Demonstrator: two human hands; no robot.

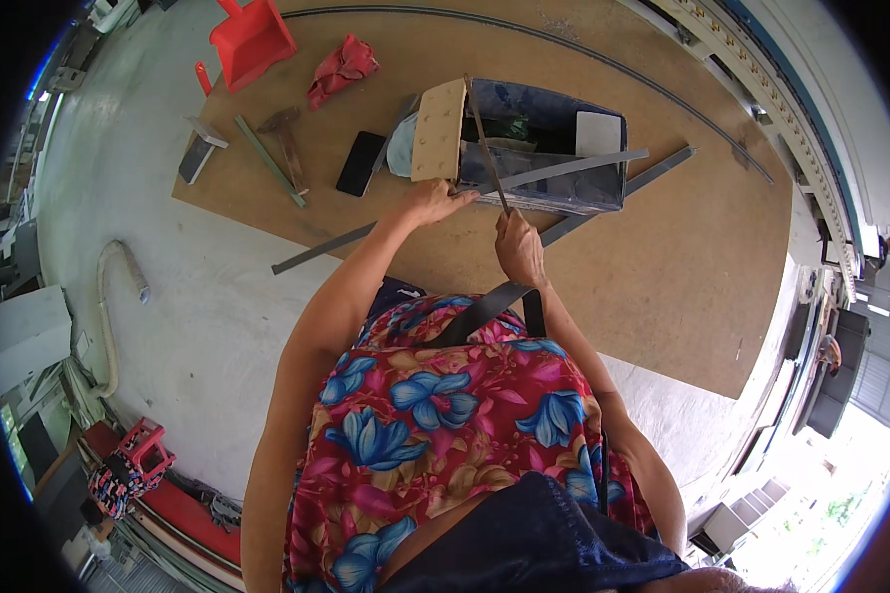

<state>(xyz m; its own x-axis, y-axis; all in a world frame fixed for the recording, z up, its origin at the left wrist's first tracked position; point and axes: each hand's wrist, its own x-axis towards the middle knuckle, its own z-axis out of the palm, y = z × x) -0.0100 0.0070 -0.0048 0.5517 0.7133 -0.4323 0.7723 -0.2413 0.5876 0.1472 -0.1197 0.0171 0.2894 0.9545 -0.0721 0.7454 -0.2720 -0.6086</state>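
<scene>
My left hand (435, 203) is closed round a long flat grey metal strip (583, 164), pressing it against the near side of a dark blue open-topped box (618, 178). The strip runs slantwise, its left end below my wrist and its right end past the box. In my right hand (521, 249) is a thin, long brownish file-like rod (485, 143). It crosses over the strip and points away from me, its tip at the box's far edge. A tan bumpy panel (437, 128) covers the box's left end. A second dark strip (663, 172) lies beside the box, partly under it.
On the brown board (663, 296) to the left are a black phone (362, 163), a hammer (287, 143), a green strip (270, 158), a metal block (203, 148), a red cloth (342, 71) and a red dustpan (252, 44). A long curved dark strip (564, 42) runs along the far side.
</scene>
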